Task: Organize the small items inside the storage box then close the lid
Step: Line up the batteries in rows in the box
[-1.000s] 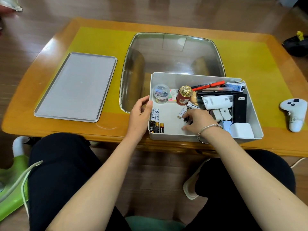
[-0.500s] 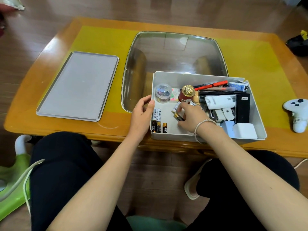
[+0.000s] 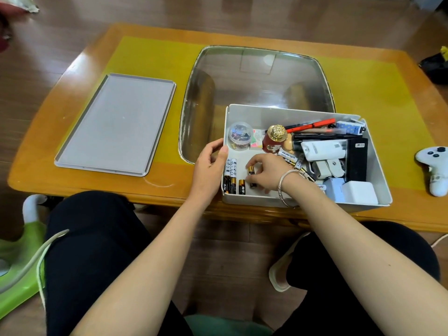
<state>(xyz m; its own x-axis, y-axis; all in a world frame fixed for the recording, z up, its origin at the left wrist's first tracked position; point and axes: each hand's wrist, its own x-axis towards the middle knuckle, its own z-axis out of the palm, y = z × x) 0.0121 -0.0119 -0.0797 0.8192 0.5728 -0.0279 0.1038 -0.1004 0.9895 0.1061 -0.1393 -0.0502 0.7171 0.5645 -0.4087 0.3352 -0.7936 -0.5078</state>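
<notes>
A white storage box (image 3: 288, 112) stands open at the table's near edge. My left hand (image 3: 208, 166) grips its left wall. My right hand (image 3: 266, 172) is inside the box, fingers closed on a black-and-gold battery (image 3: 251, 170), beside a row of batteries (image 3: 231, 177) lying at the box's left front. A clear round tub of clips (image 3: 240, 135), a red bottle with a gold cap (image 3: 275, 138), pens (image 3: 312, 124), a white charger (image 3: 323, 149) and a white cube (image 3: 360, 191) fill the rest. The grey lid (image 3: 116, 123) lies flat to the left.
The wooden table (image 3: 60, 180) has a yellow mat and a glass inset (image 3: 257, 76) behind the box. A white game controller (image 3: 434, 169) lies at the right edge. My knees are under the table's near edge. A green object sits on the floor at left.
My right hand picked up a battery from the loose ones in the middle and carried it left toward the row of batteries. My left hand stayed on the box wall.
</notes>
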